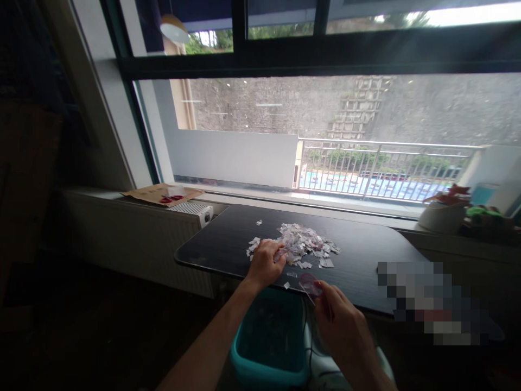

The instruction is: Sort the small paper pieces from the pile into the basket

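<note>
A loose pile of small white and pale pink paper scraps [301, 239] lies on the dark table [366, 247]. At the near left edge of this pile, my left hand [265, 264] rests with its fingers curled round some scraps, the thumb towards the right. My right hand [344, 315] is closed at the table's front edge, to the right of a few stray scraps. Between its fingers is a small see-through thing with a pinkish looped rim [309, 283] and a thin white edge or string; its exact kind is unclear.
Below the table's front edge stands a teal bin [268, 372], with a pale object beside it. Red-handled scissors [171, 199] lie on brown paper [140, 194] on the left sill. A white pot [442, 217] stands at right. A pixelated patch hides the table's right end.
</note>
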The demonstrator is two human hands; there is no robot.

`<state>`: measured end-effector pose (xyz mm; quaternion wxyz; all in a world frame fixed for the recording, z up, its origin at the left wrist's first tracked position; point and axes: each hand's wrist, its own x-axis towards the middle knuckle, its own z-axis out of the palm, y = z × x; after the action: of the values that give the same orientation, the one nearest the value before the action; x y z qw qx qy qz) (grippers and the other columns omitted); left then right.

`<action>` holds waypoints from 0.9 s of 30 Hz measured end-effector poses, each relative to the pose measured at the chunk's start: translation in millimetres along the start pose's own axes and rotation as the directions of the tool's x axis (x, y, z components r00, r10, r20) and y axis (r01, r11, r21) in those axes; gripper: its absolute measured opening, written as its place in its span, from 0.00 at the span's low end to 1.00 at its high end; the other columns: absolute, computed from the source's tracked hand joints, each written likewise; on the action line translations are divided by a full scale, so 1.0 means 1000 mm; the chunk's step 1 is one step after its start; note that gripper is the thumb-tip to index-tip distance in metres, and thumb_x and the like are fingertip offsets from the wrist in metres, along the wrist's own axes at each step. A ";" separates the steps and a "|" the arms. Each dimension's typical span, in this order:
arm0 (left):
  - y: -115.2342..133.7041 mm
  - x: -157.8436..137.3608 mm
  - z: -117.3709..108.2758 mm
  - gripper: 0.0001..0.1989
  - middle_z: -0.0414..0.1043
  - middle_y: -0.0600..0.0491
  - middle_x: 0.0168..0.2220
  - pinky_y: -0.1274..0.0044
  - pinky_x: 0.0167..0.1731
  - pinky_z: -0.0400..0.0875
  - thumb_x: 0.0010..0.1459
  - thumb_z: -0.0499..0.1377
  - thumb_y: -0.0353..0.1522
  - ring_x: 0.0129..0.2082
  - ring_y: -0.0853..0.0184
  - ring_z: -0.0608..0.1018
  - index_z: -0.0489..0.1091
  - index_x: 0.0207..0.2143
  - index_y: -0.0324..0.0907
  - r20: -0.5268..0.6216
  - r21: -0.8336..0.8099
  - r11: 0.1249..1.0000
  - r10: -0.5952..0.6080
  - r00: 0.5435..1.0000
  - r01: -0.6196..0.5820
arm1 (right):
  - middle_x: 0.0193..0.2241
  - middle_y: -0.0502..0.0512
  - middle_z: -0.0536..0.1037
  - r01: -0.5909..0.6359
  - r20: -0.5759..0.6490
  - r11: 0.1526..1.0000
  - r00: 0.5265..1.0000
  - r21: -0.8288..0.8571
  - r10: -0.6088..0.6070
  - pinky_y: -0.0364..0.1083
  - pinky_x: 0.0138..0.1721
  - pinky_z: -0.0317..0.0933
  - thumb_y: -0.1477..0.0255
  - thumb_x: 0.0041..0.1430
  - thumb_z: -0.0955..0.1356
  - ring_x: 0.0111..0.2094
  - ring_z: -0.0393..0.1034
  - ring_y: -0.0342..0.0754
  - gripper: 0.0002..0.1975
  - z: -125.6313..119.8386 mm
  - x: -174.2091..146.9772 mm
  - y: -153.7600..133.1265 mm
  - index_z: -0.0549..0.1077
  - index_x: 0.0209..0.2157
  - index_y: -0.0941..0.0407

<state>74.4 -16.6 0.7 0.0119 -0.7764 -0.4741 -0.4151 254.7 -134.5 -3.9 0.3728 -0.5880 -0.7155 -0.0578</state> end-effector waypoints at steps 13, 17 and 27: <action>-0.001 -0.001 0.001 0.10 0.71 0.51 0.34 0.69 0.43 0.64 0.51 0.55 0.31 0.39 0.62 0.70 0.70 0.38 0.42 -0.010 -0.004 1.000 0.008 1.000 -0.008 | 0.29 0.54 0.77 -0.163 0.002 0.963 0.986 0.213 0.167 0.41 0.25 0.64 0.69 0.52 0.61 0.25 0.71 0.45 0.15 0.004 -0.001 0.011 0.73 0.40 0.55; 0.000 0.000 0.000 0.10 0.71 0.51 0.34 0.69 0.44 0.64 0.51 0.55 0.31 0.40 0.62 0.70 0.70 0.38 0.42 -0.009 -0.003 1.000 0.007 1.000 -0.007 | 0.29 0.54 0.77 -0.203 -0.006 0.949 0.978 0.241 0.211 0.41 0.25 0.64 0.68 0.52 0.62 0.25 0.70 0.46 0.15 0.001 -0.005 0.015 0.73 0.40 0.55; 0.001 0.000 0.000 0.10 0.71 0.50 0.34 0.69 0.44 0.63 0.52 0.55 0.31 0.40 0.62 0.70 0.70 0.38 0.41 -0.009 0.002 1.000 0.004 1.000 -0.004 | 0.30 0.55 0.78 -0.081 0.086 0.950 0.995 0.303 0.057 0.40 0.28 0.66 0.70 0.54 0.61 0.26 0.72 0.45 0.15 0.011 0.008 -0.006 0.72 0.42 0.57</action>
<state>74.6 -17.3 0.8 0.0154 -0.7753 -0.4729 -0.4184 243.6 -124.2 -5.1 0.4338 -0.5497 -0.7083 0.0893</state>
